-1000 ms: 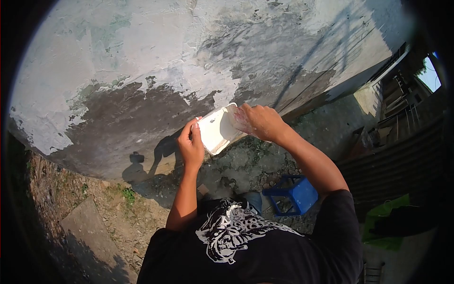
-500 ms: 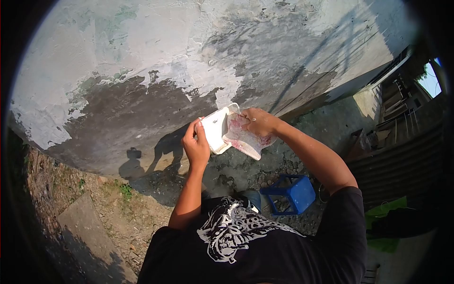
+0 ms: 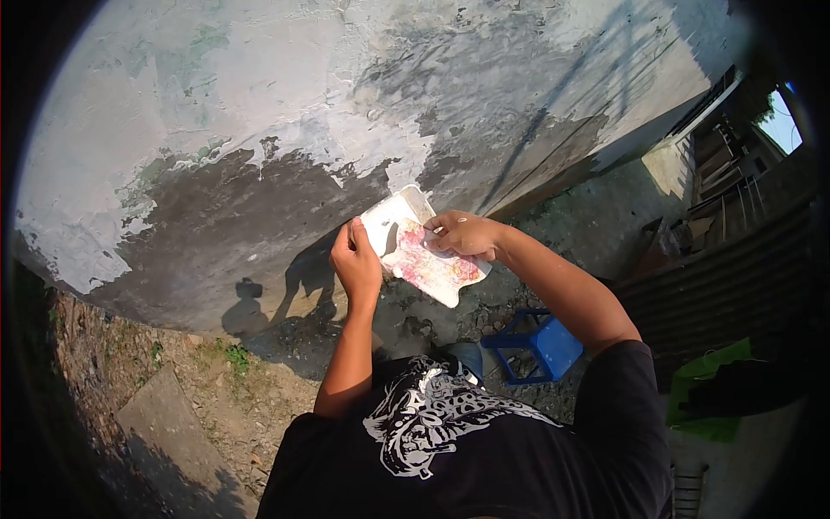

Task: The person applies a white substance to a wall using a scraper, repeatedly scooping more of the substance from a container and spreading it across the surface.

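Note:
A shallow white tub (image 3: 387,214) is held up in front of the wall, gripped at its near left edge by my left hand (image 3: 354,266). My right hand (image 3: 467,235) pinches a flat, white-smeared sheet with a pink pattern (image 3: 437,275). This sheet overlaps the right side of the tub and hangs past its lower edge. White specks mark the fingers of my right hand. Beyond both hands stands the wall (image 3: 259,86), pale and coated above, with a bare dark grey patch (image 3: 233,208) lower down.
On the rough ground to the right is a blue plastic stool (image 3: 553,346). Corrugated sheeting (image 3: 718,285) runs along the right side, near a bright green sheet (image 3: 705,385). At lower left, a flat slab (image 3: 169,415) lies on stony soil.
My right hand has drawn the pink-patterned sheet slightly down and left, turning its patterned face more into view. The tub has shifted a little left and is more covered.

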`<state>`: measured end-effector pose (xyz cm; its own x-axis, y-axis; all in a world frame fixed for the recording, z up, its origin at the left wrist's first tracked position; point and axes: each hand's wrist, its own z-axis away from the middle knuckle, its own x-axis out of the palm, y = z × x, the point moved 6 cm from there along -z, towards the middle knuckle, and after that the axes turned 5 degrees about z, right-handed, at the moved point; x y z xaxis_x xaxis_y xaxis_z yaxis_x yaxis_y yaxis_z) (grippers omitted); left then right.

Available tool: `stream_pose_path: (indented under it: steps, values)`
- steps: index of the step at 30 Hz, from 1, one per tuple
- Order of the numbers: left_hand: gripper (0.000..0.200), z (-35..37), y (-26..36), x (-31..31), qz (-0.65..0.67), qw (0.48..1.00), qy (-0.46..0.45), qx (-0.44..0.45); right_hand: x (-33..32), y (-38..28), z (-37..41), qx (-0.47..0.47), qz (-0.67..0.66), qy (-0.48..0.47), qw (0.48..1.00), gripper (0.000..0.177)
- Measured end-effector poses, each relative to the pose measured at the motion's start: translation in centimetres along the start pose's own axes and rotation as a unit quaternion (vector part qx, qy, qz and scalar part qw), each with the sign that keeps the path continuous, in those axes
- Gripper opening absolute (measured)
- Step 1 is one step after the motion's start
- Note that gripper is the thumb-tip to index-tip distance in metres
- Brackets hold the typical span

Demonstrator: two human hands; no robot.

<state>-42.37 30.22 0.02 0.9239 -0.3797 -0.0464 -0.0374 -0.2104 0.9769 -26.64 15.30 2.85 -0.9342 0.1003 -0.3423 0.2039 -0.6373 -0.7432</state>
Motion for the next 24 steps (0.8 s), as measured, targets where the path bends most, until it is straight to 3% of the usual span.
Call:
stream_pose_path:
  steps: [2, 4, 6, 8, 10, 12, 15, 16, 18, 19, 21, 22, 24]
  values:
    - [0.035, -0.4, -0.1, -0.2, -0.003, 1.000, 0.004, 0.004, 0.4, 1.6, -0.9, -0.067, -0.271, -0.066, 0.958, 0.037]
    - [0.037, -0.5, -0.1, -0.8, 0.111, 0.993, 0.041, -0.022, 0.4, 1.5, 0.1, -0.056, -0.293, -0.061, 0.952, 0.040]
    - [0.040, -0.4, -0.2, -1.3, 0.111, 0.993, 0.035, -0.031, 0.4, 0.7, 1.3, -0.121, -0.401, -0.069, 0.905, 0.040]
    - [0.040, -0.4, -1.0, -1.6, 0.142, 0.988, 0.041, -0.053, -0.2, 2.1, 0.4, -0.148, -0.415, -0.051, 0.896, 0.041]
    - [0.040, -0.4, -2.7, -2.0, 0.188, 0.978, 0.039, -0.086, -1.9, 2.5, 0.0, -0.242, -0.495, -0.010, 0.834, 0.040]
    - [0.041, -0.2, -3.6, -2.4, 0.214, 0.969, 0.044, -0.113, -3.6, 3.4, -1.3, -0.266, -0.514, 0.057, 0.813, 0.039]
    - [0.042, -0.2, -3.4, -3.5, 0.215, 0.970, 0.048, -0.099, -7.0, 5.4, -3.2, -0.278, -0.615, 0.239, 0.699, 0.031]
    - [0.042, -0.1, -2.9, -3.9, 0.211, 0.972, 0.040, -0.096, -7.7, 6.3, -4.7, -0.280, -0.620, 0.242, 0.692, 0.031]
    - [0.042, -0.1, -2.2, -4.9, 0.205, 0.972, 0.036, -0.108, -10.1, 9.4, -6.7, -0.259, -0.548, 0.454, 0.653, 0.030]
    - [0.042, -0.1, -2.6, -5.3, 0.201, 0.973, 0.032, -0.104, -10.3, 9.3, -7.7, -0.261, -0.553, 0.455, 0.648, 0.030]
    - [0.041, 0.1, -3.7, -6.6, 0.222, 0.967, 0.070, -0.105, -11.2, 9.6, -8.2, -0.224, -0.474, 0.605, 0.599, 0.028]
    - [0.041, 0.3, -3.9, -7.2, 0.218, 0.968, 0.068, -0.104, -11.0, 8.7, -8.7, -0.223, -0.478, 0.604, 0.597, 0.028]
    - [0.040, 0.5, -4.9, -8.3, 0.212, 0.961, 0.092, -0.154, -10.7, 5.8, -8.0, -0.157, -0.278, 0.724, 0.612, 0.028]
